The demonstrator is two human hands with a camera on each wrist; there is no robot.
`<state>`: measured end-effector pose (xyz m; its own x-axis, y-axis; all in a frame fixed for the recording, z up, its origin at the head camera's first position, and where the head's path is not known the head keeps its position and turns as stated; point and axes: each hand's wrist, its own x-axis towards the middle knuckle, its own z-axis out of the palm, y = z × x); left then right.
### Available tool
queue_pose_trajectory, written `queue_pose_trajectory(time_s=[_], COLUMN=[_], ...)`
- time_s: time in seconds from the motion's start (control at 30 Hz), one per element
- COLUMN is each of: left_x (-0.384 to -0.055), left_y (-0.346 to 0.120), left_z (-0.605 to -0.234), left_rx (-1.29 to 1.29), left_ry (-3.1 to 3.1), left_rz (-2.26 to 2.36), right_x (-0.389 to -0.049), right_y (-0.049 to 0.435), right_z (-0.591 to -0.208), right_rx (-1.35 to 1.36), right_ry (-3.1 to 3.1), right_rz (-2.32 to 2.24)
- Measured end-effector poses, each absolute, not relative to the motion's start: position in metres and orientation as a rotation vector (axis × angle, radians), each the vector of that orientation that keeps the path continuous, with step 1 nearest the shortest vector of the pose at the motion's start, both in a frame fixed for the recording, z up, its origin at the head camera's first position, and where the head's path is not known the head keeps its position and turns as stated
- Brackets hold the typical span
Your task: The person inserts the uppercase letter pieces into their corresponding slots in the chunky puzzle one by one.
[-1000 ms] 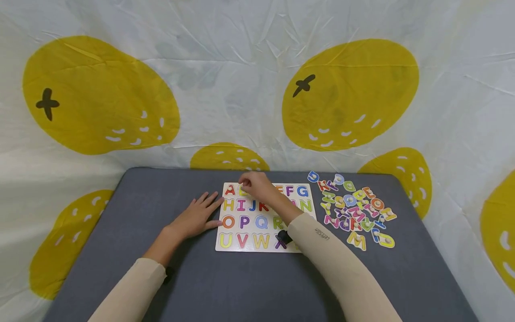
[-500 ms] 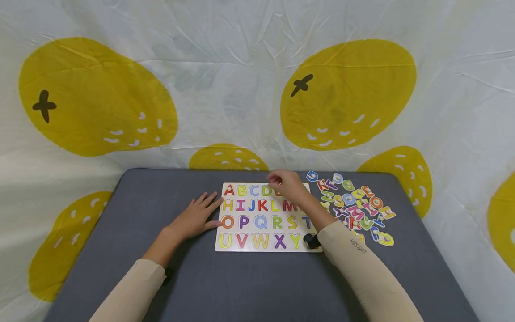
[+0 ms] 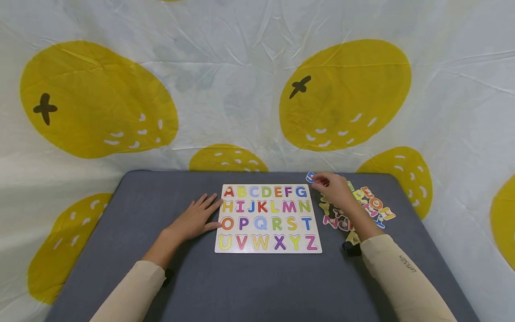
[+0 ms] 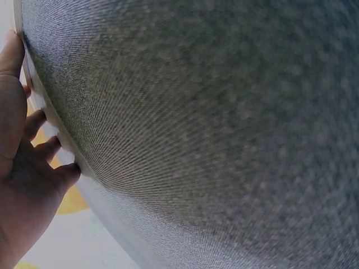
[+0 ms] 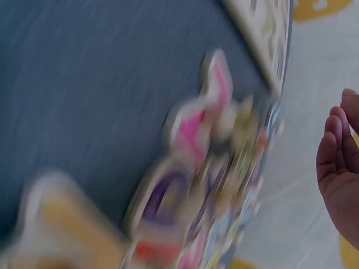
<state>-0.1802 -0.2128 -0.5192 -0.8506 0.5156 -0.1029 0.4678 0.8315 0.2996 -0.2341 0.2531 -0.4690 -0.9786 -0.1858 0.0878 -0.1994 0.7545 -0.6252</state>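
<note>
A letter puzzle board (image 3: 271,214) with coloured letters A to Z lies on the grey table. A red A piece with a knob (image 3: 228,192) sits in its top left slot. My left hand (image 3: 196,215) rests with spread fingers against the board's left edge; in the left wrist view the fingertips of the left hand (image 4: 33,185) touch that edge. My right hand (image 3: 335,190) hovers over the loose letter pieces, fingers loosely bent and holding nothing. Its fingertips are right beside a blue letter piece (image 3: 310,177). In the right wrist view the right hand (image 5: 342,168) shows nothing between fingers and thumb.
Loose knobbed letter pieces (image 3: 376,204) lie in a heap right of the board, partly hidden by my right hand and forearm. The grey table (image 3: 249,286) ends at the back against a white cloth (image 3: 233,89) printed with yellow fruit shapes.
My right hand has moved right, from above the board's top row near B, across E, to the loose letter pieces. The left hand stays at the board's left edge.
</note>
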Motion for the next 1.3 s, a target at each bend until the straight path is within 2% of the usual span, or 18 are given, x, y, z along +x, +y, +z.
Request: queue_pose_trajectory(time_s=[0.3,0.5,0.8,1.3], left_x=[-0.178,-0.178,-0.176,-0.178], left_y=[-0.214,-0.214,-0.214,-0.214], left_z=[-0.518,-0.517,-0.516,-0.515], left_rx=[0.774,0.767,0.775,0.787], left_ry=[2.838,2.831,2.839,2.842], left_rz=[0.409,0.416,0.408,0.404], right_x=[-0.225,-0.220,-0.219,-0.225], right_y=[0.327,0.356,0.373,0.379], right_z=[-0.473,-0.472,-0.475,-0.485], right_rx=[0.152,0.058,-0.055,-0.073], right_ry=[-2.917,-2.962,-3.093,-3.190], right_rz=[0.906,0.856,0.811,0.711])
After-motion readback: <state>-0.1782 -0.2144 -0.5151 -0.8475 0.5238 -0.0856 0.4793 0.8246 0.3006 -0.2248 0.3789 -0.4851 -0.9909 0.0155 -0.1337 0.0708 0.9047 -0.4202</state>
